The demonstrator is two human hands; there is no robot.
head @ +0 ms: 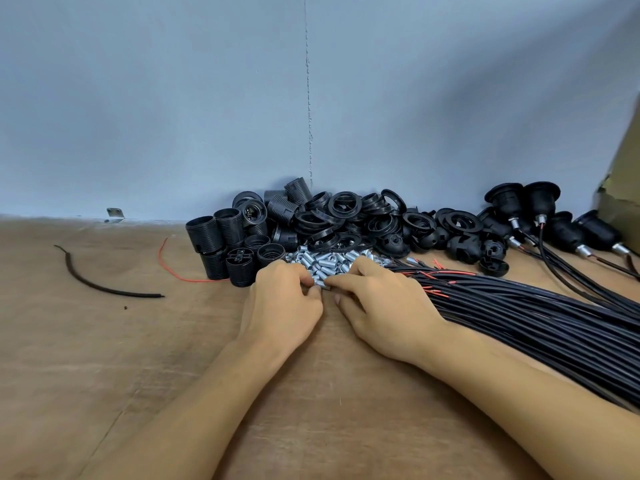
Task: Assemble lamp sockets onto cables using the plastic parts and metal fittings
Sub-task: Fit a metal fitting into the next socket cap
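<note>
A heap of small silver metal fittings (332,259) lies on the wooden table (104,358) in front of a pile of black threaded socket bodies (225,237) and black plastic rings (343,211). My left hand (282,306) and my right hand (384,306) meet at the near edge of the fittings. The fingertips of both pinch a silver fitting (320,284) between them. A thick bundle of black cables (540,320) with red wire ends runs from under my right hand to the right.
Several assembled sockets on cables (540,206) lie at the back right, next to a cardboard box (623,188). A loose black cable scrap (104,280) and a red wire (180,271) lie on the left. A blue-grey wall (207,116) closes the back.
</note>
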